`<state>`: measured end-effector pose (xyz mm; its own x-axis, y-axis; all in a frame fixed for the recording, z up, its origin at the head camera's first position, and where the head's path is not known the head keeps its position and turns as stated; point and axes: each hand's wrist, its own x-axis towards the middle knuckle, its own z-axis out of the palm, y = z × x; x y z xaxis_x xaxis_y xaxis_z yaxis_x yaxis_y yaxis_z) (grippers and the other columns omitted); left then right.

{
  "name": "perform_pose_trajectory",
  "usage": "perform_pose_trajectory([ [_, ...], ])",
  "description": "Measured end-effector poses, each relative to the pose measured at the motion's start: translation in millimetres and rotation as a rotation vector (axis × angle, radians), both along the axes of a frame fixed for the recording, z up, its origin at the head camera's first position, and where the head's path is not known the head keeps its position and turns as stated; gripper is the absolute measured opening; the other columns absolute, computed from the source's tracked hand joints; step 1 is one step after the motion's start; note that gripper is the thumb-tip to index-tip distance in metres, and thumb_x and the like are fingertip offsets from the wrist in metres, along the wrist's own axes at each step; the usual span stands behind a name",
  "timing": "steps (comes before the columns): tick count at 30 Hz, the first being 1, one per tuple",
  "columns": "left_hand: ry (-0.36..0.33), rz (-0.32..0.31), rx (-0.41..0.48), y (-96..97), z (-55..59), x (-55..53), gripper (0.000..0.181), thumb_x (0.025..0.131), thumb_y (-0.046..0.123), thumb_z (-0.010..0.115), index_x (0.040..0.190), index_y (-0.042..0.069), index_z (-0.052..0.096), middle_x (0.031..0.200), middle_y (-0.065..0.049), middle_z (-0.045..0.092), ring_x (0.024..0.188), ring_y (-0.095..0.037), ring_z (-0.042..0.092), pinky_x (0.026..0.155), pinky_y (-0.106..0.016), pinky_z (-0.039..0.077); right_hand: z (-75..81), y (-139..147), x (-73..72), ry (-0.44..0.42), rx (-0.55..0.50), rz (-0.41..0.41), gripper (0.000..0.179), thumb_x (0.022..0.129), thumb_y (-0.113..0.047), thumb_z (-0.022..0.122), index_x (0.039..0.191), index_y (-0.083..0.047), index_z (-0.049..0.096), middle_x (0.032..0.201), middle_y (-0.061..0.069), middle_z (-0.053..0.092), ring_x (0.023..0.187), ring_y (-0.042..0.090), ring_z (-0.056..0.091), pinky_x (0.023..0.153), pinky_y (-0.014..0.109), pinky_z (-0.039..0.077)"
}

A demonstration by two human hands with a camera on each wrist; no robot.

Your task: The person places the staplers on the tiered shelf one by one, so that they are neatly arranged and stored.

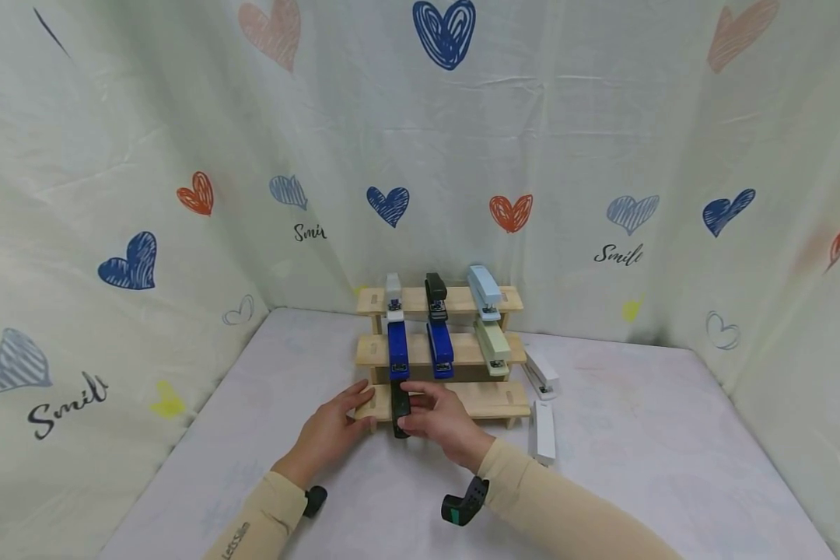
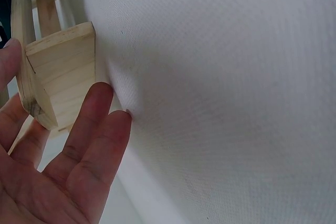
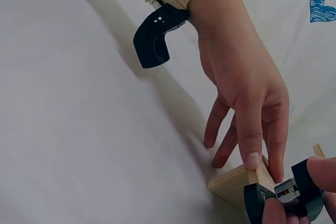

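My right hand [image 1: 437,416] pinches a black stapler [image 1: 400,412] between thumb and fingers at the left part of the lowest step of a three-step wooden rack [image 1: 493,398]. In the right wrist view, the black stapler [image 3: 255,195] shows its metal parts beside the step's edge. My left hand [image 1: 336,424] holds the left end of that step, thumb at the front edge. The left wrist view shows the left hand's lower fingers [image 2: 100,145] stretched out beside the rack's side leg [image 2: 68,61]. Right behind the black stapler, a blue stapler [image 1: 397,350] sits on the middle step.
On the middle step stand another blue stapler [image 1: 440,350] and a pale green one [image 1: 492,348]. The top step bears white [image 1: 393,295], black [image 1: 436,295] and light blue staplers [image 1: 485,292]. Two white staplers [image 1: 544,432] lie on the table right of the rack. A heart-printed curtain [image 1: 574,155] hangs behind.
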<state>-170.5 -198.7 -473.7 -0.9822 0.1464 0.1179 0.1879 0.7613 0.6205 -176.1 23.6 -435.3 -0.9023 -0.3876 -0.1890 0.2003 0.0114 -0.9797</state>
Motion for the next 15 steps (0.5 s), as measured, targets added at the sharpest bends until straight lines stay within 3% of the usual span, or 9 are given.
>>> perform_pose_trajectory([
  [15,0.012,0.004,-0.007,0.9,0.2,1.1,0.052,0.091,0.023,0.076,0.139,0.01,0.061,0.151,-0.003,0.047,0.091,-0.015,0.067,0.078,-0.038,0.054,-0.1,-2.1,-1.0,0.004,-0.013,-0.002,0.061,0.085,0.01,0.071,0.142,-0.003,0.053,0.128,0.022,0.051,0.103,0.025,0.058,0.084,0.041,0.056],
])
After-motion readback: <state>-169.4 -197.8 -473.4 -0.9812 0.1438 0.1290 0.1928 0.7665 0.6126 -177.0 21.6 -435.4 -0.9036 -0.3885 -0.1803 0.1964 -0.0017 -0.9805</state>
